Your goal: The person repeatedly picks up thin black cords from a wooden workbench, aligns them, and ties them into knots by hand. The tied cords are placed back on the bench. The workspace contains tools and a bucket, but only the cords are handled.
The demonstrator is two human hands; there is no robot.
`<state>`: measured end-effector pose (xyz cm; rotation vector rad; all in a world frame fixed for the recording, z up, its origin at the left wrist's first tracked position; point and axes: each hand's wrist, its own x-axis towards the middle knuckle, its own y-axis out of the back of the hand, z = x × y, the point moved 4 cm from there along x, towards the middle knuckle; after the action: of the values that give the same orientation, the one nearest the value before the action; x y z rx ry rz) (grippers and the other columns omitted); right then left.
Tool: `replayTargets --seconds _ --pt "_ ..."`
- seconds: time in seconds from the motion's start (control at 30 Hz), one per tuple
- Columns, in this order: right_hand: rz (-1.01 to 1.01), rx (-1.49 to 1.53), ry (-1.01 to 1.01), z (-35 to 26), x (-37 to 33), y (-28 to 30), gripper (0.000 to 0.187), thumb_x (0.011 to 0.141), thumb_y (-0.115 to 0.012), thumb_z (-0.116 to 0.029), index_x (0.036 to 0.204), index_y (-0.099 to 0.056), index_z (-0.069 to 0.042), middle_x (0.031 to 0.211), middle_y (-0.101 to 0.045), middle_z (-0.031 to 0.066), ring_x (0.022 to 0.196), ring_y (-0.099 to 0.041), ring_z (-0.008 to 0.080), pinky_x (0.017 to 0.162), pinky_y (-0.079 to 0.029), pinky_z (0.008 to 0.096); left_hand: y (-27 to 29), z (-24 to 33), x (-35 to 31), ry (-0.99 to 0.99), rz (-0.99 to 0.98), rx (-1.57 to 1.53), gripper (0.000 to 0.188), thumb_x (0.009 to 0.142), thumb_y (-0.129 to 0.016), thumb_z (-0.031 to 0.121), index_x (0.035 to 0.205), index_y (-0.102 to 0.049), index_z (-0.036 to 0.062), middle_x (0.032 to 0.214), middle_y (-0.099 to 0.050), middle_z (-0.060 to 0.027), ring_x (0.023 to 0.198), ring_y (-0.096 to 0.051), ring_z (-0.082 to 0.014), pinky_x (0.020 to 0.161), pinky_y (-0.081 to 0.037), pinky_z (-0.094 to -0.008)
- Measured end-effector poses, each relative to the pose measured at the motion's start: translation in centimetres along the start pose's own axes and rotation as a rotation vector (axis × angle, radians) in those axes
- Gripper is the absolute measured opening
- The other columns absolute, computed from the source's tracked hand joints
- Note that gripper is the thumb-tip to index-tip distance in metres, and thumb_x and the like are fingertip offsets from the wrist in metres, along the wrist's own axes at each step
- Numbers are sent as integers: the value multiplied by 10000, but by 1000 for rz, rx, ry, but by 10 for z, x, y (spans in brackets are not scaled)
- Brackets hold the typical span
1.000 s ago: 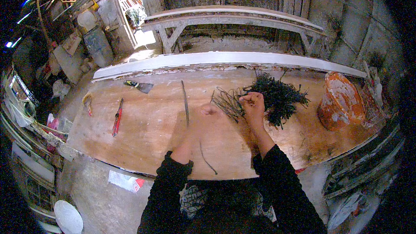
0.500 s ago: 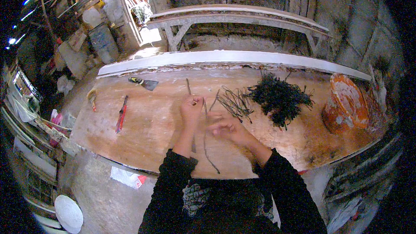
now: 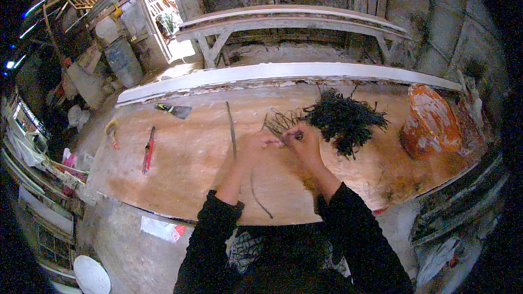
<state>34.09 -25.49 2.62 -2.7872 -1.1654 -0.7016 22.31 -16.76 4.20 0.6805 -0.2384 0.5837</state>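
Thin dark strands (image 3: 278, 120) lie in loose loops on the wooden tabletop, just beyond my two hands. My right hand (image 3: 306, 144) is at their near end with its fingers curled closed; what is between them is too small to make out. Beside it, my left hand (image 3: 257, 146) reaches to the right, its fingertips close to the right hand's and smeared by motion. A straight dark strand (image 3: 231, 122) runs up the table left of my left hand. Another curved strand (image 3: 258, 197) lies between my forearms. A bushy black bundle of strands (image 3: 344, 122) sits right of my right hand.
An orange, white-smeared bucket (image 3: 433, 122) lies tipped at the right. Red-handled pliers (image 3: 148, 149), a putty knife (image 3: 174, 110) and a brush (image 3: 112, 133) lie at the left. A long white board (image 3: 289, 71) borders the table's far edge; a bench (image 3: 294, 19) stands behind.
Both hands have moved right, to the looped strands. My left hand has come away from the upright strand, which now lies on the table. The view has shifted slightly.
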Motion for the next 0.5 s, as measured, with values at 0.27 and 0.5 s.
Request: replayTargets --seconds 0.27,0.5 --pt "252 -146 62 -13 7 20 110 692 -565 -13 790 -555 -61 682 -439 -1 616 -410 77 580 -334 177 -34 24 -18 113 -455 -590 101 736 -541 124 742 -496 34 760 -497 -16 706 -498 -117 658 -405 -249" --pt "313 -205 63 -6 9 26 146 627 -578 9 747 -589 -74 782 -489 73 690 -486 188 648 -403 263 -1 33 -8 75 -46 -266 126 693 -595 133 662 -524 33 707 -504 -18 680 -486 -110 615 -389 -229"
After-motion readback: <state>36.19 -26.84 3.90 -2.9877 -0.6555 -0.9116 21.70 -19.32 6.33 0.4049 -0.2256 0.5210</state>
